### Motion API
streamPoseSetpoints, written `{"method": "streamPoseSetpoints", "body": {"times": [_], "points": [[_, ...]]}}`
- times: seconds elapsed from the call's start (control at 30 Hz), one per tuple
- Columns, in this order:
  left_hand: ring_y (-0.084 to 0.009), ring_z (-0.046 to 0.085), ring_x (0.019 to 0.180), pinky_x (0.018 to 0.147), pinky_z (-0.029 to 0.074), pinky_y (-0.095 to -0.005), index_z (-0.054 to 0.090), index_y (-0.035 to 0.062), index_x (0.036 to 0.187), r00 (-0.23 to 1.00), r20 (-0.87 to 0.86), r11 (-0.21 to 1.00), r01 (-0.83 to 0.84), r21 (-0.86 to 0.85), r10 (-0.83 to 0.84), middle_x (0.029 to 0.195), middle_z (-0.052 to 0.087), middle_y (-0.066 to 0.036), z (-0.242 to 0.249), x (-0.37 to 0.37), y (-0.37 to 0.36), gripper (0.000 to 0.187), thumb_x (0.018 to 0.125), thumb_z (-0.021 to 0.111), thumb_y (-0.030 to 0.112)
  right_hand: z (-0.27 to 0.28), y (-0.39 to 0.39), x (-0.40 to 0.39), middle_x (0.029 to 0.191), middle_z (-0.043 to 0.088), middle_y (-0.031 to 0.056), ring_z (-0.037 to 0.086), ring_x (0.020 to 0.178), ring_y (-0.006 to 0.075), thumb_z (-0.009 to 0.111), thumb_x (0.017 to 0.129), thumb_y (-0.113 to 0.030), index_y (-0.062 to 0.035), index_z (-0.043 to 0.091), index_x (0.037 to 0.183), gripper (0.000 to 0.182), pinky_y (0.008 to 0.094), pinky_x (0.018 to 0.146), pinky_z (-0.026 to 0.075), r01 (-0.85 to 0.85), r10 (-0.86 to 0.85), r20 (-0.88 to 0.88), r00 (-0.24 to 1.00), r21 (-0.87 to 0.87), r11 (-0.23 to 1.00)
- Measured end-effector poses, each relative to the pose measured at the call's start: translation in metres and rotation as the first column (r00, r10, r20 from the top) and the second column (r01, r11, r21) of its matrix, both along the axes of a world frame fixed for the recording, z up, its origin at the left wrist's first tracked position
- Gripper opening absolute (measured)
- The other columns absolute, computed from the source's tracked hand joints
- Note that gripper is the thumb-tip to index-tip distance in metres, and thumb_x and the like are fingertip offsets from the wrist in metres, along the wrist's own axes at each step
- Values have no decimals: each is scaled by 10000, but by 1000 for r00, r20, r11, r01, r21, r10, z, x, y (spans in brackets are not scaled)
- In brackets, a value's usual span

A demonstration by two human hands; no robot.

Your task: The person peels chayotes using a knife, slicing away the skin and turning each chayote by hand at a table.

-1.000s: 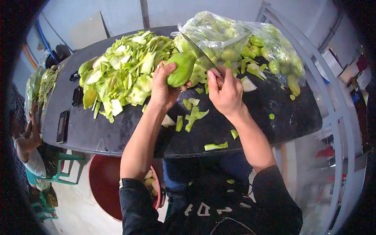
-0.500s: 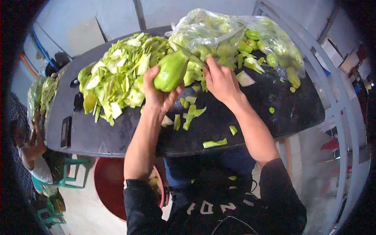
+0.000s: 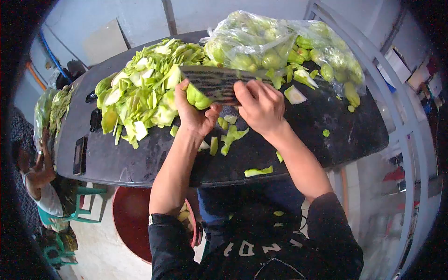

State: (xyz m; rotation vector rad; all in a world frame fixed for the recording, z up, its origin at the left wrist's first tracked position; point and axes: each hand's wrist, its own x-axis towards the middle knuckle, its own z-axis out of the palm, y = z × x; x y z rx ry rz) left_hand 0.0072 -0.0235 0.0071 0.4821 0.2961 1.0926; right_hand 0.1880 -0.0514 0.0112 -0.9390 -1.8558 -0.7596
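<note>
Since half a second ago, the knife (image 3: pixel 212 83) has swung round from pointing away to lying broadside across the green fruit (image 3: pixel 196 97), its wide flat blade now facing the camera and hiding most of the fruit. The left hand (image 3: pixel 195 114) has dropped slightly toward the dark table (image 3: pixel 298 135) and is cupping the fruit from below, palm up, fingers and thumb curled tight around it. Its forearm is rising bare from a black sleeve (image 3: pixel 170 242), angling up and slightly right to the table's middle. The right hand (image 3: pixel 261 105) is sitting just right of the fruit, knuckles up, fingers folded closed over the knife handle, thumb pressing near the blade's base. Its forearm is slanting up and left across the table's near edge. Left of the fruit, a big heap of cut pieces (image 3: pixel 140 93) is lying on the table. Behind the fruit, at the table's far side, a clear bag of whole fruit (image 3: pixel 284 44) is resting. Loose scraps (image 3: pixel 228 135) are scattered on the table just nearer than the hands. Below the table's near edge, a red tub (image 3: pixel 128 219) is standing.
</note>
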Motion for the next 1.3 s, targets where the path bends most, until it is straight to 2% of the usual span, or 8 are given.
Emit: {"method": "streamPoseSetpoints", "body": {"times": [0.1,0.43,0.5,0.57,0.7,0.83,1.0,1.3], "points": [[-165,479,458,329,348,-209,543,-43,1060,999,-28,998,-25,-55,24,796,584,-171,7,2,-4,706,827,475,620,-5,18,13,728,627,117,664,648,339,599,834,-109,-100,518,932,128,457,516,520,183,-206,-48,977,-304,935],[-169,456,456,359,330,-226,555,-13,1044,992,-46,991,-118,61,121,826,600,-174,1,5,-6,637,835,475,584,3,-6,1,640,559,53,624,543,271,611,768,-62,-125,543,938,194,415,481,515,-64,63,-20,998,-32,997],[-170,455,456,357,325,-228,553,-15,1052,995,-55,997,-76,23,78,822,599,-176,0,0,-1,640,836,471,582,-6,9,4,661,595,81,642,566,302,603,786,-65,-116,542,955,187,437,492,521,-61,56,-45,997,-105,993],[-170,452,453,348,312,-227,550,-22,1079,994,-86,996,-59,67,64,816,598,-182,0,-2,0,656,838,465,582,-4,17,16,784,650,142,660,735,365,637,766,-3,-85,536,1012,279,448,593,530,205,-217,20,976,-422,883],[-166,451,427,345,335,-226,558,5,1143,996,-88,991,7,133,4,843,621,-163,0,-2,0,685,810,518,602,-12,20,41,793,664,149,653,712,381,637,821,-61,-79,527,1019,227,467,608,520,130,-166,-70,984,-366,921],[-237,596,858,634,485,-321,542,61,1231,992,-40,987,-112,113,117,1070,619,-142,-5,2,4,591,831,580,495,-4,9,26,793,663,151,654,697,371,644,830,-65,-76,538,997,198,449,587,517,75,-127,-137,982,-333,940],[-239,564,1156,992,429,-381,507,105,1316,950,-81,932,-277,234,303,1273,587,-53,-9,7,9,545,894,601,436,0,-2,14,767,655,136,655,670,345,659,815,-54,-62,557,957,175,427,556,508,-96,27,-224,974,-304,948],[-223,606,1076,969,476,-430,436,142,1278,955,50,896,-291,336,291,1133,624,-56,-31,-7,24,547,822,718,36,1,-11,3,664,550,52,611,588,271,661,704,-53,-123,581,973,289,389,501,507,-106,104,-75,992,-27,994]]}}
